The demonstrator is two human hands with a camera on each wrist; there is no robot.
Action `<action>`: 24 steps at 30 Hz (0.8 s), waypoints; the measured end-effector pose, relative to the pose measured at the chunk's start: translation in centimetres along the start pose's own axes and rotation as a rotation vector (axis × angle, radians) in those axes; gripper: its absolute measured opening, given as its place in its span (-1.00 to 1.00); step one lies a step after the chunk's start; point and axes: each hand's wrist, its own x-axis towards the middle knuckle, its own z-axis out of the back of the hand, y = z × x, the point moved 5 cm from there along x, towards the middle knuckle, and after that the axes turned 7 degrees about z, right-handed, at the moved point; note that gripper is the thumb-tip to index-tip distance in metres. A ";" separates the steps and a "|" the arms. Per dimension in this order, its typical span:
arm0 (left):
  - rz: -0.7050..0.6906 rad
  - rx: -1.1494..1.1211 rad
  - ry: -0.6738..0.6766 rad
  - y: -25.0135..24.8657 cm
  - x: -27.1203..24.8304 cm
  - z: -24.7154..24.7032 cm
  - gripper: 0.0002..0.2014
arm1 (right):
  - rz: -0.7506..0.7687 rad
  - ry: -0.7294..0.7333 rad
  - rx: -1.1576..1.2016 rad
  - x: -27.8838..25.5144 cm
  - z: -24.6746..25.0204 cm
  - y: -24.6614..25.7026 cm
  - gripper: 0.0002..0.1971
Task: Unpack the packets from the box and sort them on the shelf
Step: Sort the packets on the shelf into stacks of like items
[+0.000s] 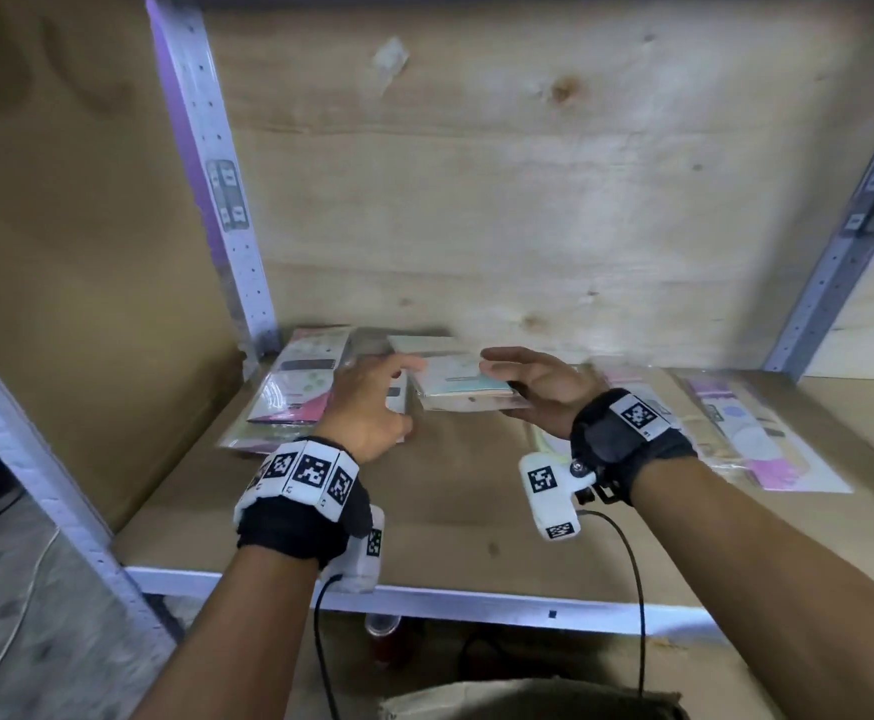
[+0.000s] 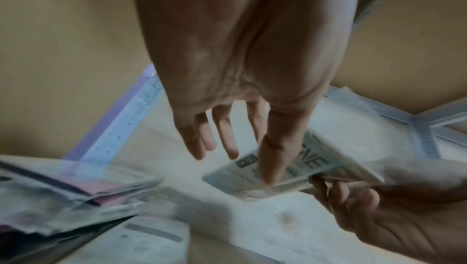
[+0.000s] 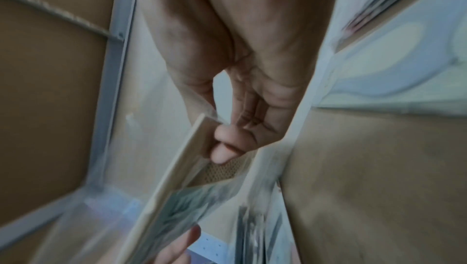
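Here, gripped the packet (image 1: 463, 379) by its right end with the right hand (image 1: 533, 387): thumb on top, fingers curled beneath, as seen from the right wrist. Held it flat and just above the shelf (image 1: 476, 511), toward the back, between the left pile (image 1: 294, 387) and the right pile (image 1: 736, 423). Could not tell whether one packet or a thin stack; looked layered at the edge in the wrist view.

Kept the left hand (image 1: 367, 407) open, fingers straight and spread, one digit laid on the packet's left end, nothing curled round it. Lay just beside the left pile, so nearer to that pile than the right hand was.

Ran the packet's long axis left to right across the shelf, roughly parallel to the front edge, with the short ends toward the two hands. Faced printed side up, the left end tipped slightly toward the back wall. Lay straight ahead of both hands, directly left of the right palm and directly right of the left fingertips.

Judged the next move as a short set-down or a hand-over leftward. Depended on which pile matched, and could not read the prints through the blur. Risked skewing the packet if released from one end only.
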 end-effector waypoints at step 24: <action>0.048 -0.780 0.061 -5.3 1.0 -6.5 -0.53 | 0.268 -0.072 -0.754 -2.0 8.6 0.4 -0.78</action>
